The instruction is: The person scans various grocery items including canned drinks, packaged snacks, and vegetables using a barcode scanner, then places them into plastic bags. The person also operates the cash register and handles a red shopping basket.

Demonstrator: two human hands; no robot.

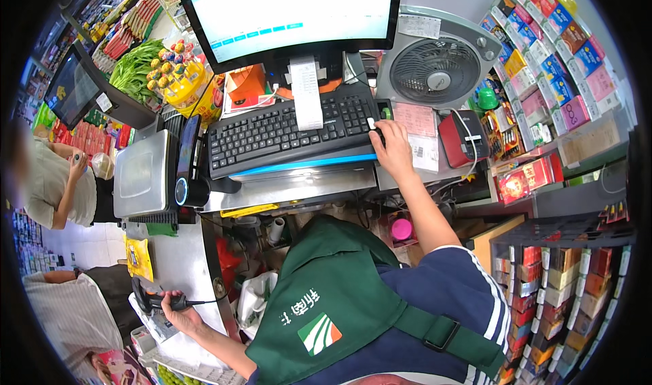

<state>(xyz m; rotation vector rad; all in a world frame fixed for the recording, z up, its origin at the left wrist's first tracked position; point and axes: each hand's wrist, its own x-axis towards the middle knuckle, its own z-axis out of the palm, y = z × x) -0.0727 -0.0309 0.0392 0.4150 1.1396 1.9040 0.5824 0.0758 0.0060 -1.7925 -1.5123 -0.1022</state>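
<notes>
My left hand [178, 311] is closed around the grip of a black handheld barcode scanner [147, 299], low over the metal counter [175, 252]. The scanner's cord runs off to the right. Near the scanner lie a white-and-grey package [158, 323] and a yellow packet [138, 257]. My right hand [392, 145] rests at the right end of a black keyboard [275, 138], fingertips over its numeric pad; whether a key is pressed cannot be told. A printed paper slip [307, 97] hangs down over the keyboard from below the monitor [295, 13].
A metal scale plate [142, 173] and a customer-side screen [74, 89] stand left. A grey box fan [435, 71] and a red-and-black device [462, 139] are at right, beside product shelves [555, 69]. Two people stand across the counter at left. A lollipop tub [186, 87] stands behind the keyboard.
</notes>
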